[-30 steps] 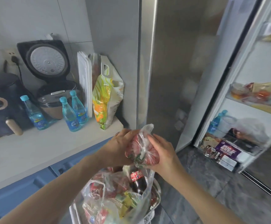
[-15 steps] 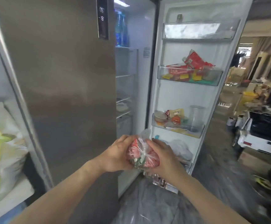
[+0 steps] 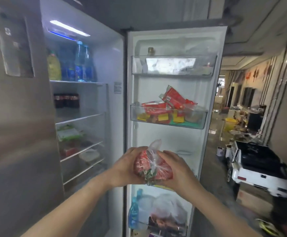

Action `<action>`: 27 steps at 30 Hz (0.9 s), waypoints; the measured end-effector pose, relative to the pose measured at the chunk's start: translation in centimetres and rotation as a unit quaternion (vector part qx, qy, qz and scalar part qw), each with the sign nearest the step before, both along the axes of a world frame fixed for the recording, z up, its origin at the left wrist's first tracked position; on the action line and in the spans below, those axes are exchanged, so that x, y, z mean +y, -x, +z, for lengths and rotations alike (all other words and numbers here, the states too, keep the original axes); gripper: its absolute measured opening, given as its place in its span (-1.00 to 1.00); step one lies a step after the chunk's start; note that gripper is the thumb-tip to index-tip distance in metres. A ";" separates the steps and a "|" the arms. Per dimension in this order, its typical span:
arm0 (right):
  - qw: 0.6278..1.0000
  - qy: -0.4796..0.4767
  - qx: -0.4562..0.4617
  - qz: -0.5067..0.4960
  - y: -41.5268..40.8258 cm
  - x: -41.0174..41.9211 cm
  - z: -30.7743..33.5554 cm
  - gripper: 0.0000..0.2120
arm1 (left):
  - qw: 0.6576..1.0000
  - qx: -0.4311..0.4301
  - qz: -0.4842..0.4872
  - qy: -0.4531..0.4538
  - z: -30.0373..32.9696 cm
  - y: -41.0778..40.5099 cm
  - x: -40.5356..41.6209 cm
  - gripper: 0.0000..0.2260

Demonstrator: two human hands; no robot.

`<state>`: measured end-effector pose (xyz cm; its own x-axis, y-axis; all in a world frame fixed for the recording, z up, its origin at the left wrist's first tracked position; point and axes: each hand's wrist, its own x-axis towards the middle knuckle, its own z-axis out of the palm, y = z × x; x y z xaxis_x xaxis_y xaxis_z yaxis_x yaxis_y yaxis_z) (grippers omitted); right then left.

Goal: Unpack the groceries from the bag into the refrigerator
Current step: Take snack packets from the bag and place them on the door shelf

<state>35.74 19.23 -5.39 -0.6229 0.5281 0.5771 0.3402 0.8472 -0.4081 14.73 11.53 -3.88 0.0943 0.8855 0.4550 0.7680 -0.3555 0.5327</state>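
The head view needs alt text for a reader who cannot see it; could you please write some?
Both hands, left hand and right hand, hold a clear bag of red produce in front of an open refrigerator door. Its door bin holds red packets; bottles stand on the top inner shelf.

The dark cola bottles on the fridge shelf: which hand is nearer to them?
Left. The left hand grips the clear plastic bag of red produce on the side toward the dark cola bottles, below and right of them. The right hand grips the bag's far side.
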 end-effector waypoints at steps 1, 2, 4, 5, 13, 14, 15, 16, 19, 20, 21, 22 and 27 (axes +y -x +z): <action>1.000 -0.005 0.005 -0.009 0.5 1.5 0.8 -0.12 | 1.000 -0.002 -0.005 -0.007 0.8 0.6 1.5 -0.14; 1.000 -0.008 0.011 -0.019 1.3 3.1 1.6 -0.11 | 1.000 -0.007 -0.009 -0.012 1.6 1.5 3.5 -0.14; 0.999 -0.012 0.021 -0.030 2.6 6.1 3.4 -0.10 | 1.000 -0.007 -0.019 -0.022 3.3 3.1 7.1 -0.16; 0.999 -0.012 0.025 -0.030 3.3 7.6 4.4 -0.10 | 0.999 -0.008 -0.030 -0.030 4.4 3.9 8.8 -0.17; 0.995 -0.057 0.059 -0.052 8.3 18.6 14.1 -0.16 | 0.996 0.005 -0.050 -0.080 14.3 8.8 20.0 -0.18; 0.995 -0.061 0.055 -0.058 8.8 19.7 15.3 -0.15 | 0.996 -0.003 -0.042 -0.079 15.2 9.5 21.3 -0.14; 0.995 -0.063 0.052 -0.062 9.3 21.0 16.5 -0.16 | 0.996 -0.014 -0.039 -0.076 16.1 10.3 22.7 -0.11; 0.995 -0.064 0.048 -0.065 9.9 22.0 17.3 -0.15 | 0.996 -0.025 -0.042 -0.071 16.6 10.9 23.9 -0.09; 0.995 -0.052 0.031 -0.075 11.6 25.5 18.9 -0.14 | 0.997 -0.039 -0.039 -0.052 17.9 12.6 27.4 -0.05; 0.996 -0.038 0.029 -0.070 12.2 26.4 19.2 -0.14 | 0.997 -0.048 -0.036 -0.039 18.1 13.1 28.3 -0.04; 0.997 -0.022 0.027 -0.064 12.7 27.2 19.2 -0.14 | 0.997 -0.061 -0.037 -0.023 18.1 13.5 29.0 -0.04; 0.998 -0.010 0.028 -0.056 13.1 28.1 19.3 -0.14 | 0.997 -0.073 -0.038 -0.008 18.2 13.9 29.7 -0.05; 0.999 0.024 0.011 -0.039 14.8 31.3 17.8 -0.31 | 0.995 -0.085 -0.021 0.046 17.2 15.6 32.3 -0.24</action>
<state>20.97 50.56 12.40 -0.5652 0.6022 0.5638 0.3953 0.7976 -0.4556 -0.87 43.81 13.34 0.0598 0.9209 0.3851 0.6491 -0.3290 0.6859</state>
